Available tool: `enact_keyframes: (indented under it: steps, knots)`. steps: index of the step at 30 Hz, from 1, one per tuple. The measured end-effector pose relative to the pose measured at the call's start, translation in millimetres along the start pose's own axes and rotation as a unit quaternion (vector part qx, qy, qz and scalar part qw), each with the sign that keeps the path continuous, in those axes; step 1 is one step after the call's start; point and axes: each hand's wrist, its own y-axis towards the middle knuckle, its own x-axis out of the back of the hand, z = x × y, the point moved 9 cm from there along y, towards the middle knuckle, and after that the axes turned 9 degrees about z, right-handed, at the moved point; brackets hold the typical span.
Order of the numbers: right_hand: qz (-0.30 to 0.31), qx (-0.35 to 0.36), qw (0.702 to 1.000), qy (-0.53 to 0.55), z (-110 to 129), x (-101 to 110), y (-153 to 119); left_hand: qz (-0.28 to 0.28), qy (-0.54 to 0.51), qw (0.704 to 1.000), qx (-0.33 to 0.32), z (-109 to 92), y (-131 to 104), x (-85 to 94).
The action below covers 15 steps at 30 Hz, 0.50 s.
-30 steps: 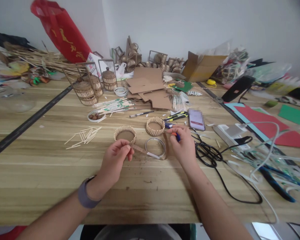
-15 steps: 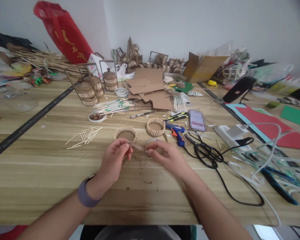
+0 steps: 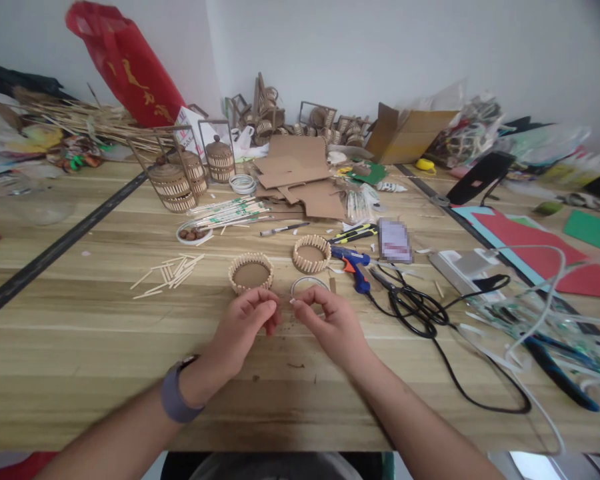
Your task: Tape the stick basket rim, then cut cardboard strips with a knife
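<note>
My left hand (image 3: 253, 320), wearing a purple wristband (image 3: 177, 393), is closed with its fingers curled together; what it holds, if anything, is hidden. Opposite it, my right hand (image 3: 330, 327) pinches a small whitish piece (image 3: 293, 301) between thumb and fingertips. A narrow gap separates the two hands. Just beyond the left hand stands a round cardboard base ringed with short wooden sticks (image 3: 251, 270). A second stick-edged round base (image 3: 311, 255) is farther back to the right. Behind my right hand lies a white ring (image 3: 310, 280), partly covered by the fingers.
Loose short sticks (image 3: 173, 273) lie to the left, near a dish of brown beads (image 3: 194, 233). A blue glue gun (image 3: 355, 263), scissors (image 3: 385, 279) and black cable (image 3: 420, 313) are at the right. Cardboard sheets (image 3: 295, 163) and small lantern-like cages (image 3: 220, 160) stand behind.
The thin brown strip stretched between my hands is no longer visible there. My left hand has moved slightly right and toward me, uncovering more of the nearer round base.
</note>
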Motion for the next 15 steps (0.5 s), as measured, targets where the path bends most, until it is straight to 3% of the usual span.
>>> enact_keyframes:
  steps: [4, 10, 15]
  knots:
    - [-0.022, -0.015, 1.000, 0.012, -4.8, 4.4, 0.1, -0.034, -0.007, 0.999, -0.018, -1.8, -1.1, 7.4]
    - [-0.021, 0.006, 1.000, -0.011, 1.0, -0.1, -1.6, 0.015, 0.054, 0.998, 0.023, 4.5, -0.5, -3.8]
    - [-0.027, 0.042, 0.995, -0.085, 8.7, -6.3, -5.4, 0.007, 0.058, 0.998, 0.017, 5.0, -1.0, -4.5]
